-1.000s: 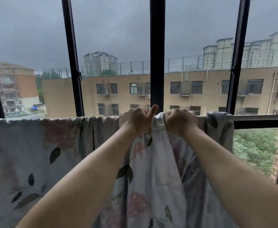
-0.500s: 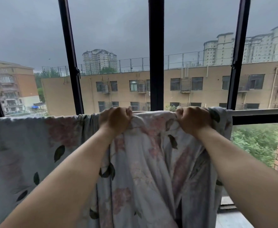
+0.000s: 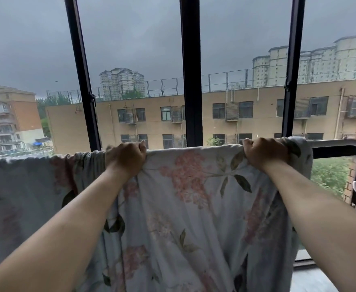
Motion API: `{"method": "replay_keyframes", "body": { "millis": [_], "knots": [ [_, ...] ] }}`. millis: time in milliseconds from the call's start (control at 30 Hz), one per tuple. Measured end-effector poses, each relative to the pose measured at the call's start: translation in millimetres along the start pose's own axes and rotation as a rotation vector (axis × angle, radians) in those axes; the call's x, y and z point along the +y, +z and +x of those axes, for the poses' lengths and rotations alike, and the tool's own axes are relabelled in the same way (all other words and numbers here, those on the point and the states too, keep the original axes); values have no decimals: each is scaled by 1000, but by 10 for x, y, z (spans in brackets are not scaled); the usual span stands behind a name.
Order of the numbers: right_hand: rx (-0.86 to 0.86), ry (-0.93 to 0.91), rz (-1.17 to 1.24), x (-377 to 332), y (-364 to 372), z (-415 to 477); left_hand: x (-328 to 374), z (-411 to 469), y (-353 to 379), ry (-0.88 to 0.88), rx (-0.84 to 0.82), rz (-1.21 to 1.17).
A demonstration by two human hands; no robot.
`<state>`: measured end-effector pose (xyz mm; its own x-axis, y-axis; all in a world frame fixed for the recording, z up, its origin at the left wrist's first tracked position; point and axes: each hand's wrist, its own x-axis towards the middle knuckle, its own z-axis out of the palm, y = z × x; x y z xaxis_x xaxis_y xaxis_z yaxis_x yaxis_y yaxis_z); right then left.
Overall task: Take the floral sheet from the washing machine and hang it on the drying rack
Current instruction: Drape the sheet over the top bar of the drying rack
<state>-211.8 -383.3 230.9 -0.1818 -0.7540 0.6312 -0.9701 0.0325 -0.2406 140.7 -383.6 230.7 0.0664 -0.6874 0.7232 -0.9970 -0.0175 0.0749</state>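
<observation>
Gripping the floral sheet (image 3: 194, 197) by its top edge, I am holding it draped over the drying rack (image 3: 337, 143), whose rail is running left to right ahead of me. My left hand (image 3: 128, 159) is clenching cloth just beside a bunched stretch; my right hand (image 3: 265, 154) is clenching it near the rail's bend, leaving only a short bare stretch rightward.

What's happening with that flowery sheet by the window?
A person is hanging a floral sheet on the drying rack in front of the window. The left hand and right hand each grip its top edge along the rail, with the cloth flat between them. Left of the left hand it is bunched.
</observation>
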Motion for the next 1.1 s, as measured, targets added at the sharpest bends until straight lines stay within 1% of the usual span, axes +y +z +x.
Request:
{"method": "replay_keyframes", "body": {
  "millis": [67,233,300,367,533,700,833,967,1100],
  "knots": [
    [19,-20,-40,-98,27,-27,160,-20,-25,53,21,1],
    [57,-121,-1,-551,260,-92,961,-95,-64,152,-78,-287],
    [78,-136,-7,-613,289,-124,1235,-188,-14,143,-23,-247],
    [61,-144,-13,-576,282,-119,1342,-257,37,146,46,-137],
    [47,-177,-23,-189,184,-79,1423,-237,83,197,153,-91],
    [-15,-132,32,346,-21,19,1376,-132,62,144,92,-154],
    [-72,-56,-45,716,-80,187,1392,-86,102,108,84,-156],
    [-122,83,-68,1141,-149,351,1362,-52,152,83,79,-157],
    [-121,117,-82,1332,-150,415,1507,-52,123,60,55,-156]
  ]
}}
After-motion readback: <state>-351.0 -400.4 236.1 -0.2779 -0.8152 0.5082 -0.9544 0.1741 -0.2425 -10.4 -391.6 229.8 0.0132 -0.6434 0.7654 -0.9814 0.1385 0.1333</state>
